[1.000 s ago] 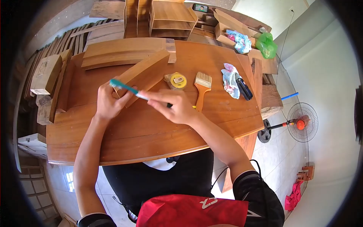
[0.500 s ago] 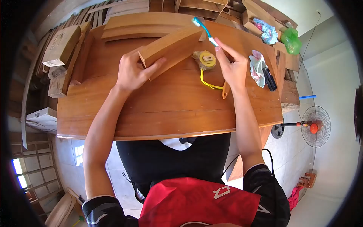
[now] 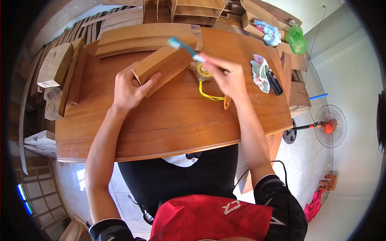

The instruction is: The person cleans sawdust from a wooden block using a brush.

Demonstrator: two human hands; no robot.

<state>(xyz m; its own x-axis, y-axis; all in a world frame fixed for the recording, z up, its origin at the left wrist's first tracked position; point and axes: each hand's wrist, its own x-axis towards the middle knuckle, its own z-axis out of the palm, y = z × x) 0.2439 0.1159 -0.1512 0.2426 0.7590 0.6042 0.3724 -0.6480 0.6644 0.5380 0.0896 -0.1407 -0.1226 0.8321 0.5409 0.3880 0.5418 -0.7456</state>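
My left hand [image 3: 130, 86] grips the near end of a curved wooden piece [image 3: 165, 62], thumb on its front side, while the far end points away to the right. A toothbrush [image 3: 185, 47] with a teal handle and pale bristles is pinched in my right hand [image 3: 227, 76]. Its head overlaps the top face of the wooden piece in this view. Partly behind my right hand lies a yellow tape roll [image 3: 204, 70] in clear wrapping, with a yellow cord [image 3: 207, 94] trailing from it. A brown wooden handle tip [image 3: 227, 102] shows just below that hand.
Another curved wooden piece [image 3: 144, 38] lies across the back of the wooden table [image 3: 177, 128]. Wood blocks [image 3: 56, 66] are stacked at the left. A crumpled cloth [image 3: 260, 72] and a black object [image 3: 275, 83] sit at the right. A fan [image 3: 329, 126] stands beyond the table.
My right hand has moved left, bringing the toothbrush from beyond the wooden piece's far end to over its top face. The camera view has shifted slightly; my left hand keeps its grip.
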